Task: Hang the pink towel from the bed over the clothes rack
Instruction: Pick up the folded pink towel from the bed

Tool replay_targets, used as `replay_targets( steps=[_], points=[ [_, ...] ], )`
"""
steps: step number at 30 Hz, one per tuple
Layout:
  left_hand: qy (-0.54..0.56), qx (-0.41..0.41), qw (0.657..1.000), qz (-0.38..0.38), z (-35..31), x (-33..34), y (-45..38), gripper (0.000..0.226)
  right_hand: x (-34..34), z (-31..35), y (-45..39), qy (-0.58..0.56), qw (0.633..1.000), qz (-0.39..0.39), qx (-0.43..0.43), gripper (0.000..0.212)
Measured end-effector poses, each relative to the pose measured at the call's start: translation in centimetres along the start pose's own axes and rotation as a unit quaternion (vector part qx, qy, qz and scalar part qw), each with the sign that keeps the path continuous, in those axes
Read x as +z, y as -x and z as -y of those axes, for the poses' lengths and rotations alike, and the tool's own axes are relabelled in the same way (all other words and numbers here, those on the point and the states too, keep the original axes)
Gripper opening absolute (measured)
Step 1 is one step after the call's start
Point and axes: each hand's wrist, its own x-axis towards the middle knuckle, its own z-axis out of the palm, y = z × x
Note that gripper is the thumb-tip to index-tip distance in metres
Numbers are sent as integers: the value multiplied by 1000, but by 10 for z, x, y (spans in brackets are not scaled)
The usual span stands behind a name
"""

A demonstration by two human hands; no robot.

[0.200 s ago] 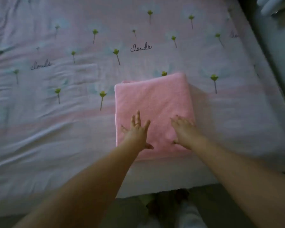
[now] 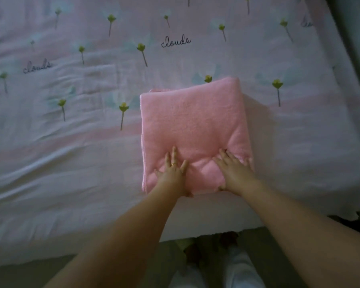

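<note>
Your pink towel (image 2: 192,125) lies folded in a thick square on the bed (image 2: 71,163), just right of frame centre, near the bed's front edge. Your left hand (image 2: 173,175) rests flat on the towel's near part at about 7 o'clock of the square, fingers spread, a ring on one finger. Your right hand (image 2: 234,173) presses at 5 o'clock, fingers splayed on top and denting the cloth. Neither hand is closed around the towel. The bed sheet is printed with flowers and the word "clouds" (image 2: 176,41).

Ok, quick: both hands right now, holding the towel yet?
Left hand: open, flat on the pink towel, not gripping.
Right hand: open, fingers spread on its near edge.
</note>
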Motion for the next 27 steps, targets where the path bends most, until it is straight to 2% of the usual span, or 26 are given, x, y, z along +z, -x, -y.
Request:
replay_targets(
  steps=[3, 7, 11, 13, 15, 20, 25, 27],
  points=[
    [-36, -7, 999, 35, 6, 24, -11, 135, 16, -7, -5, 54, 998, 26, 0, 124],
    [-57, -25, 998, 26, 2, 43, -27, 147, 27, -7, -14, 84, 996, -9, 7, 113],
    [-58, -79, 995, 21, -6, 53, -45, 147, 32, -4, -25, 82, 996, -16, 10, 107],
    [-47, -94, 994, 0, -9, 58, -48, 130, 30, -3, -27, 75, 997, -21, 9, 83],
    [-35, -92, 995, -36, -8, 57, -45, 107, 22, -2, -27, 66, 998, -16, 5, 70],
    [-32, -30, 998, -45, 0, 32, -17, 81, -26, 7, -19, 56, 996, 70, -11, 56],
    [-29, 21, 999, -41, 11, -28, 22, 72, -77, 20, 12, 37, 994, 105, 7, 50],
    [-11, 31, 999, -37, 13, -50, 38, 60, -94, 24, 29, 31, 994, 105, 9, 50]
  ],
)
